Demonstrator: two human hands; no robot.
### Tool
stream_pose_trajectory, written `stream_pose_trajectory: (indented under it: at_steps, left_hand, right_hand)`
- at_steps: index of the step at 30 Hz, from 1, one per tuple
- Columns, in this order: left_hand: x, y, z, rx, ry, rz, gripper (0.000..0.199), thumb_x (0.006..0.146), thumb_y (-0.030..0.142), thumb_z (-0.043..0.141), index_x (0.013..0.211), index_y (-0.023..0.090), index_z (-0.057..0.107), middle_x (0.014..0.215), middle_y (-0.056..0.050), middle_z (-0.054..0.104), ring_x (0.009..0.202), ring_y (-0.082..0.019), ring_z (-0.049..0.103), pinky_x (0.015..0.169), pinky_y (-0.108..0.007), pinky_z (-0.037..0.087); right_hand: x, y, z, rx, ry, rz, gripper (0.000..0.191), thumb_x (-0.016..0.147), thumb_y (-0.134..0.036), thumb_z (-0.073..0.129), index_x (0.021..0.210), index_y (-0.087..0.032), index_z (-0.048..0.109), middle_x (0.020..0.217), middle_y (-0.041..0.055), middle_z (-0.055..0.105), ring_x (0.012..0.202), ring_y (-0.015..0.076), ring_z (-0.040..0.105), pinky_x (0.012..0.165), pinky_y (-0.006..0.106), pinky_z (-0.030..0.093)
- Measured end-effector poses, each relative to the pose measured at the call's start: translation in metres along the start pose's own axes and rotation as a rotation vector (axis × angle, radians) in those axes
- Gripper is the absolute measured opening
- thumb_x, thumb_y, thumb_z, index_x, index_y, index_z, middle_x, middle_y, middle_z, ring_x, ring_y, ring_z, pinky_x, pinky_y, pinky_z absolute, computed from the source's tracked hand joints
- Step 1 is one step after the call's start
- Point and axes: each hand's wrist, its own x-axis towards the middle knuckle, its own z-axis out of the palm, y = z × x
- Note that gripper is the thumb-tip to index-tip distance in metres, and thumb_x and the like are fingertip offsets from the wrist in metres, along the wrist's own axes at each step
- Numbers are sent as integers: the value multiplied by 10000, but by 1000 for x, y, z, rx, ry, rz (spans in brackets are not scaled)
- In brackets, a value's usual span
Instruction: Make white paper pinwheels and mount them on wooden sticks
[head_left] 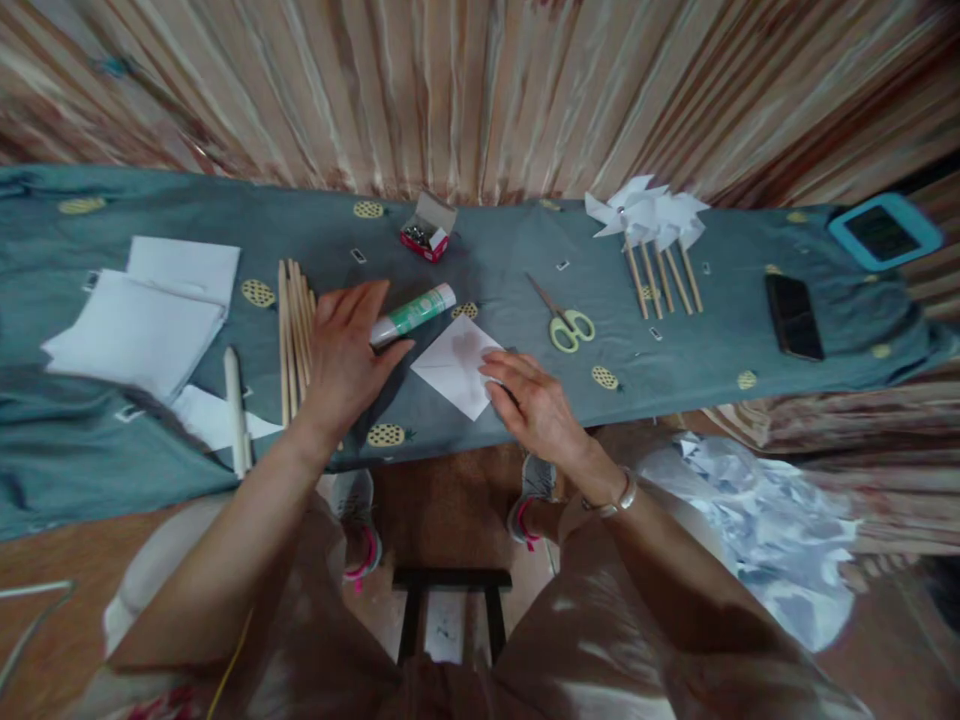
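A: Where was the paper (456,368)?

B: On the table (499,260), mid-scene, on the near side of the glue (421,311). The right hand (541,405) covered its right corner, fingers bent; pinched or merely resting, I could not tell.

A: The left hand (343,350)?

B: Thumb and fingers apart about the glue's left end; contact unconfirmed.

A: Advice?

B: In my judgement, light, even pressure suited the paper, lest that corner buckle.

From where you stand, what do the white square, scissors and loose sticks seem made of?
The white square looks like matte paper: thin, sharp-cornered. The scissors seem to have smooth plastic handles, pale green loops, and probably metal blades, narrow and pointed. The loose sticks are probably bare wood: plain tan.
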Motion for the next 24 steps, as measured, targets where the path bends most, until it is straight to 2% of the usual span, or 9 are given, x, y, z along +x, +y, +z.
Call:
stream_pose_trajectory:
  at_steps: [2, 5, 7, 12, 19, 24]
  left_hand:
    - [-8, 14, -6, 33, -20, 136, 478, 892, 396, 662, 1312, 197, 554, 1347, -99, 628, 1195, -294, 561, 964, -454, 477]
    - [-23, 34, -12, 26, -63, 429, 277, 912, 272, 650, 1174, 186, 618, 1211, -80, 705, 1078, -267, 607, 867, -411, 508]
    - [-30, 41, -11, -9, -81, 502, 205, 917, 216, 640, 1117, 167, 631, 1142, -77, 731, 1022, -244, 626, 839, -389, 516]
    - [-31, 42, -1, -58, -122, 514, 157, 934, 207, 616, 1077, 161, 662, 1113, -77, 747, 1027, -241, 656, 848, -397, 520]
    - [-33, 36, 4, -67, -275, 498, 205, 979, 216, 534, 1117, 170, 679, 1158, -89, 734, 1103, -233, 658, 936, -384, 530]
    - [-35, 41, 2, -132, -218, 472, 191, 974, 189, 531, 1084, 129, 675, 1075, -106, 747, 1029, -223, 681, 902, -381, 565]
  right_hand:
    - [-5, 0, 1, -31, -12, -15, 253, 965, -213, 480, 1119, -169, 676, 1266, 150, 682, 1183, 250, 631, 1050, 472, 503]
    - [-11, 1, 0, -49, -3, -20, 258, 955, -182, 488, 1143, -162, 664, 1291, 151, 666, 1197, 252, 619, 1031, 466, 528]
    - [-13, 0, -2, -57, -1, -15, 270, 953, -172, 485, 1160, -166, 658, 1302, 147, 660, 1206, 255, 615, 1043, 481, 521]
    - [-16, -2, -2, -43, -38, -25, 293, 957, -169, 468, 1171, -163, 668, 1317, 145, 655, 1209, 264, 615, 1056, 493, 512]
    - [-16, 2, -3, 13, -60, -18, 318, 937, -156, 467, 1186, -154, 665, 1312, 157, 656, 1217, 260, 615, 1065, 485, 502]
    - [-16, -3, -8, 74, -60, 33, 321, 881, -143, 523, 1178, -188, 635, 1315, 141, 655, 1247, 247, 605, 1080, 492, 480]
